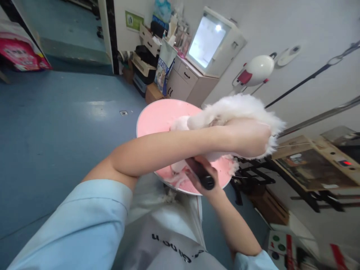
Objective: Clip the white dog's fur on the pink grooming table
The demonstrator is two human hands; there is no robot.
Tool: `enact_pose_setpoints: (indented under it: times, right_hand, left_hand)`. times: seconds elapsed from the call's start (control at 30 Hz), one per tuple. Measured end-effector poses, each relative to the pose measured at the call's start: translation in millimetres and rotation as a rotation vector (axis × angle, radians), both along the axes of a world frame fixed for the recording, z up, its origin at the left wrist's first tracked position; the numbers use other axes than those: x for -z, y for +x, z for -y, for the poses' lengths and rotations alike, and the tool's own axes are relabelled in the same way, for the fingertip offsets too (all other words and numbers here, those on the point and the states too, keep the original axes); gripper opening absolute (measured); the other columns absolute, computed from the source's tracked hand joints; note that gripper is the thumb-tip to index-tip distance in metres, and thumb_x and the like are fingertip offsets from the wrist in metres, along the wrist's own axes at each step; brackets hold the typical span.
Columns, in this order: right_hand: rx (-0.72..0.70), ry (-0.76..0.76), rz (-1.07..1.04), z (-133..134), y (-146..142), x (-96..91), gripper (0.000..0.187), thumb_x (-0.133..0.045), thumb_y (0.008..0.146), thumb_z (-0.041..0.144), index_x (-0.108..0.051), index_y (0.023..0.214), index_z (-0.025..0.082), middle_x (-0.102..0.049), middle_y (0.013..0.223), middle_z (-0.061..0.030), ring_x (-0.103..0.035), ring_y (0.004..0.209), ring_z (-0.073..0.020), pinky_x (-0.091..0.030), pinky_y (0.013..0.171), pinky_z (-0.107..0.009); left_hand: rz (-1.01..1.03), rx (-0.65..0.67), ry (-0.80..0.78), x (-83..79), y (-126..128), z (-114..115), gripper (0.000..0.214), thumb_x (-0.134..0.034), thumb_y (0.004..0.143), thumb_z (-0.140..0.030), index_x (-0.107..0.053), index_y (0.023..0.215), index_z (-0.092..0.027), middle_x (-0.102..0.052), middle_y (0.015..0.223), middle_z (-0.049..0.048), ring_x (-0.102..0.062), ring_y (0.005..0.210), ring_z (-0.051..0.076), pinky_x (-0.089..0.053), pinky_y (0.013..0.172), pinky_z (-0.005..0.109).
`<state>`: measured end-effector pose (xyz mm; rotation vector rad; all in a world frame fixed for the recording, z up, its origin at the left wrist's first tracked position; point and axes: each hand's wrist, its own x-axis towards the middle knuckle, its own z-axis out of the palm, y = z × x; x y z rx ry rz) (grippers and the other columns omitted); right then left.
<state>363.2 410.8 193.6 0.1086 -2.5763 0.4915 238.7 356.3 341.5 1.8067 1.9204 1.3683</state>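
Note:
A fluffy white dog (239, 105) is on the round pink table (157, 116); my arm hides much of its body. My left arm reaches across from the left, and my left hand (250, 137) is closed against the dog's fur at the right, its fingertips hidden in the coat. Below that forearm, my right hand (209, 174) grips a dark pet clipper (201, 173). The clipper's rear end points toward me, and its front lies out of sight near the dog's lower, short-haired part. Loose white fur (232, 165) lies at the table's right edge.
A black strap (298, 84) and a metal bar (323, 110) slant in from the right. Behind the table are a drawer cabinet (185, 75), a lit white box (209, 41) and a pet carrier (143, 63). A wooden-framed case (317, 165) is at the right.

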Motion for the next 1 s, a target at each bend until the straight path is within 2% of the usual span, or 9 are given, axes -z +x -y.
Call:
enact_pose_setpoints:
  times: [0.13,0.23,0.3,0.37,0.47,0.63,0.8,0.9,1.0]
  right_hand:
    - [-0.177,-0.09,0.031,2.0,17.1,18.0,0.042,-0.07,0.085,0.026,-0.056,0.125,0.029,-0.068,0.13,-0.0104,-0.072,0.112,-0.0293,-0.067,0.074,-0.04]
    - [-0.122,-0.223,-0.246,-8.5,35.3,4.7,0.045,-0.073,0.086,0.03,-0.051,0.125,0.03,-0.068,0.128,-0.0108,-0.073,0.108,-0.0275,-0.067,0.066,-0.037]
    - [-0.078,-0.195,-0.342,-16.6,38.8,-3.3,0.043,-0.077,0.083,0.033,-0.053,0.118,0.028,-0.071,0.12,-0.0103,-0.074,0.104,-0.0272,-0.067,0.069,-0.039]
    - [-0.072,-0.108,-0.325,-21.1,34.3,-2.1,0.041,-0.08,0.079,0.033,-0.054,0.111,0.027,-0.074,0.116,-0.0103,-0.075,0.102,-0.0274,-0.066,0.074,-0.04]
    - [-0.118,-0.02,-0.279,-19.6,20.7,16.1,0.043,-0.081,0.079,0.028,-0.054,0.113,0.028,-0.073,0.12,-0.0109,-0.075,0.101,-0.0253,-0.067,0.075,-0.036]
    - [-0.2,-0.008,-0.203,-15.1,17.4,43.6,0.031,-0.071,0.087,0.032,-0.055,0.113,0.026,-0.074,0.119,-0.0116,-0.076,0.099,-0.0239,-0.067,0.076,-0.036]
    - [-0.142,0.001,-0.389,-24.1,26.3,39.5,0.043,-0.079,0.079,0.035,-0.053,0.113,0.029,-0.075,0.116,-0.0079,-0.077,0.097,-0.0259,-0.068,0.072,-0.038]
    - [-0.151,-0.018,-0.257,-24.3,13.7,39.8,0.034,-0.076,0.082,0.036,-0.057,0.108,0.027,-0.075,0.116,-0.0078,-0.077,0.096,-0.0243,-0.067,0.074,-0.033]
    - [-0.253,-0.1,-0.11,-20.5,9.4,46.3,0.034,-0.072,0.086,0.033,-0.057,0.116,0.025,-0.074,0.121,-0.0109,-0.075,0.104,-0.0239,-0.066,0.081,-0.034]
  left_hand:
    - [-0.022,0.036,-0.017,4.0,-0.3,-0.3,0.024,-0.061,0.083,-0.014,-0.067,0.06,-0.016,-0.068,0.066,0.006,-0.066,0.079,0.022,-0.05,0.083,0.032]
    - [0.078,0.032,0.028,7.8,-0.4,-3.9,0.024,-0.062,0.081,-0.012,-0.065,0.057,-0.017,-0.067,0.068,0.0052,-0.066,0.084,0.023,-0.048,0.085,0.031]
    - [0.116,0.023,0.061,11.5,0.1,-5.8,0.025,-0.062,0.081,-0.012,-0.063,0.056,-0.016,-0.065,0.066,0.0047,-0.064,0.083,0.022,-0.046,0.085,0.031]
    - [0.092,0.017,0.077,14.9,0.7,-5.5,0.028,-0.059,0.083,-0.014,-0.061,0.055,-0.017,-0.062,0.063,0.0042,-0.062,0.078,0.021,-0.044,0.081,0.03]
    - [0.019,0.016,0.091,18.3,1.0,0.2,0.032,-0.053,0.087,-0.019,-0.059,0.056,-0.017,-0.059,0.063,0.0036,-0.056,0.069,0.017,-0.039,0.072,0.03]
    - [-0.007,-0.015,0.117,24.7,-2.1,14.1,0.036,-0.048,0.089,-0.022,-0.053,0.053,-0.018,-0.051,0.057,0.0009,-0.044,0.06,0.014,-0.029,0.061,0.03]
    - [0.025,0.002,0.16,33.2,-2.7,16.0,0.04,-0.047,0.091,-0.024,-0.051,0.052,-0.017,-0.049,0.054,-0.0006,-0.044,0.057,0.012,-0.032,0.061,0.03]
    - [0.009,-0.018,0.161,31.0,1.0,13.8,0.039,-0.047,0.092,-0.025,-0.059,0.056,-0.016,-0.056,0.058,0.0011,-0.048,0.059,0.012,-0.037,0.065,0.029]
    - [-0.007,0.013,0.13,35.9,-5.2,23.6,0.038,-0.045,0.093,-0.026,-0.063,0.062,-0.015,-0.063,0.065,0.0024,-0.051,0.061,0.012,-0.041,0.067,0.028]
